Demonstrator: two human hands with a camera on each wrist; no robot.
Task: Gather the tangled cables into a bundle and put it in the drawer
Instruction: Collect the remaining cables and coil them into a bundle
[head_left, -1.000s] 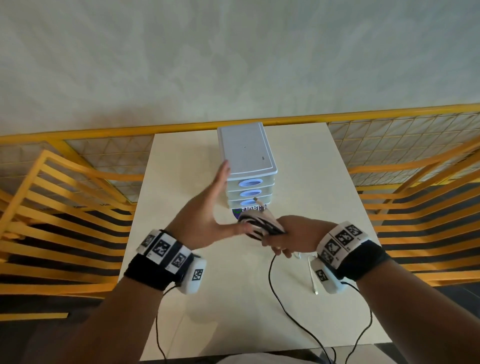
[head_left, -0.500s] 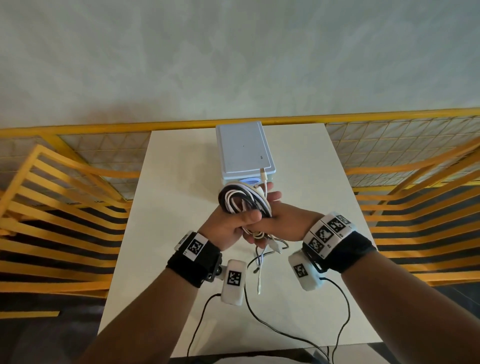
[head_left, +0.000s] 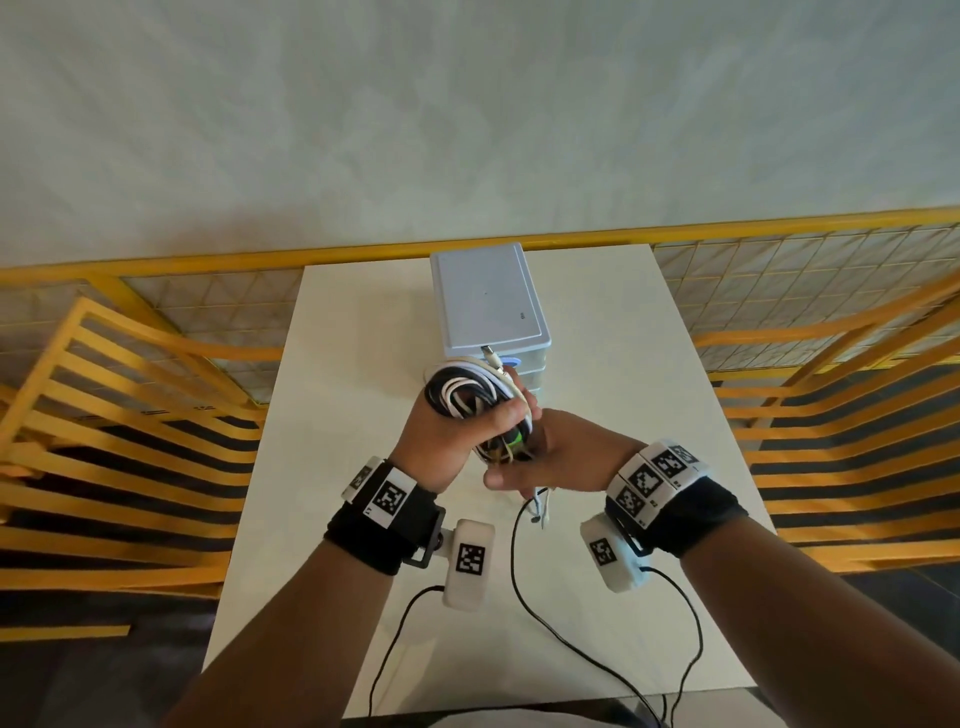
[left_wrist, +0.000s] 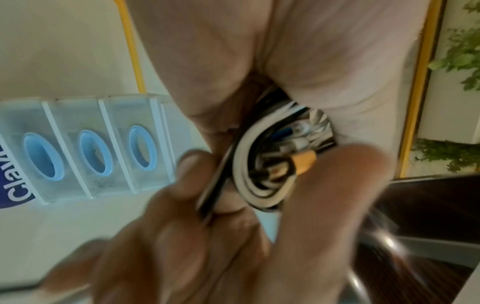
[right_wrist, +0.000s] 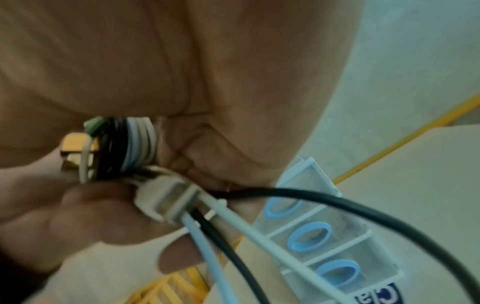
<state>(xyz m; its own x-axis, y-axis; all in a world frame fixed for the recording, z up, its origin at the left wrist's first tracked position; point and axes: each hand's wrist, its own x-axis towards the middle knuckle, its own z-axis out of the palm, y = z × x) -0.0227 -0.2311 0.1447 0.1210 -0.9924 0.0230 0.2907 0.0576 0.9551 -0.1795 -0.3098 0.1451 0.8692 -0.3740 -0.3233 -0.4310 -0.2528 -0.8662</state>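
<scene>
A coil of black and white cables (head_left: 470, 395) is held above the table, just in front of the drawer unit (head_left: 488, 306). My left hand (head_left: 462, 434) grips the coil from the left, with the thumb over its front. My right hand (head_left: 556, 457) holds the coil's lower end from the right. Short loose ends (head_left: 540, 506) hang below it. The left wrist view shows the cables (left_wrist: 259, 164) pinched between my fingers (left_wrist: 324, 185). In the right wrist view the cable bundle (right_wrist: 130, 144) and a white plug (right_wrist: 166, 202) sit in my right palm. All drawers (right_wrist: 309, 236) appear closed.
The drawer unit stands at the far middle of the white table (head_left: 353, 364). A black cable (head_left: 519, 582) trails from my right hand to the table's near edge. Yellow railings (head_left: 130, 415) flank both sides and the back.
A second ago my left hand was open beside the drawer unit and my right held the coil low. Both hands now grip the coil, raised, and the hanging ends are shorter.
</scene>
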